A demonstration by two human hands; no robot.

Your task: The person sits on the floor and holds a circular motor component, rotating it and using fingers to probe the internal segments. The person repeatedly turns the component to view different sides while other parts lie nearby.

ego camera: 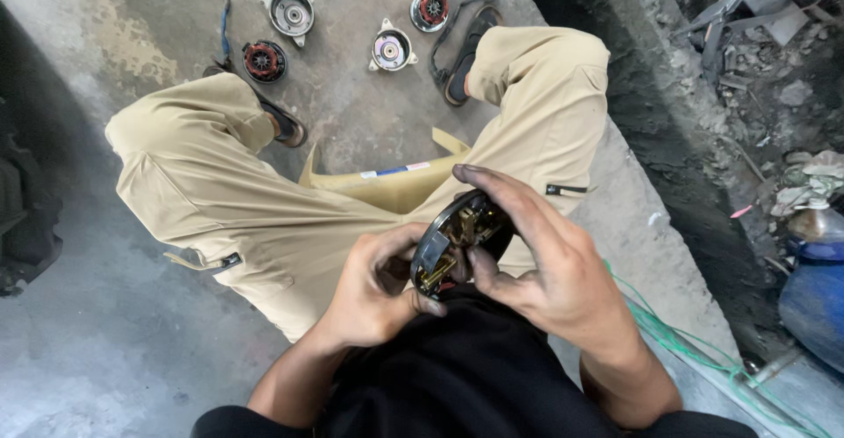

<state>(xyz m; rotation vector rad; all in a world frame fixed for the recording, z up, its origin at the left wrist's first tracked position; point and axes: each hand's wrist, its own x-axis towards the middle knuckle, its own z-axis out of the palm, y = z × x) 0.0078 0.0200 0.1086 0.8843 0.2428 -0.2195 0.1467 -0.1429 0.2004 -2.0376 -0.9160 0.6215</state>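
Two bare hands are held close together over the lap, and a round black motor housing with brass-coloured parts inside (457, 243) is gripped between them, tilted on edge so that its open side is turned toward the left hand (374, 290). That hand is curled at the lower rim, its fingers (413, 237) bent inward and its thumb pressed against the edge of the housing. The right hand (549, 266) is wrapped around the far side, its grimy fingers (497, 190) laid along the upper rim and the thumb tucked underneath, so the part is clamped from both sides.

A cream plastic piece with a narrow strip label in white, blue and red (396, 178) is seen between the knees, partly covered by the beige trousers (220, 209). What is printed on the strip cannot be made out.

On the grey concrete floor (352, 113), beyond the feet, four round motor parts are laid out: a silver housing with mounting ears (292, 13), a black disc with a red winding (264, 60), a second silver housing (390, 50) and a second red-wound disc (429, 10). A blue-and-black cable (220, 16) is laid beside them. Dark sandals (466, 51) are worn.

At the right edge a blue container (813, 302) is cut off, and green cord (694, 350) is trailed across the floor. The housing's inner details are hard to resolve.
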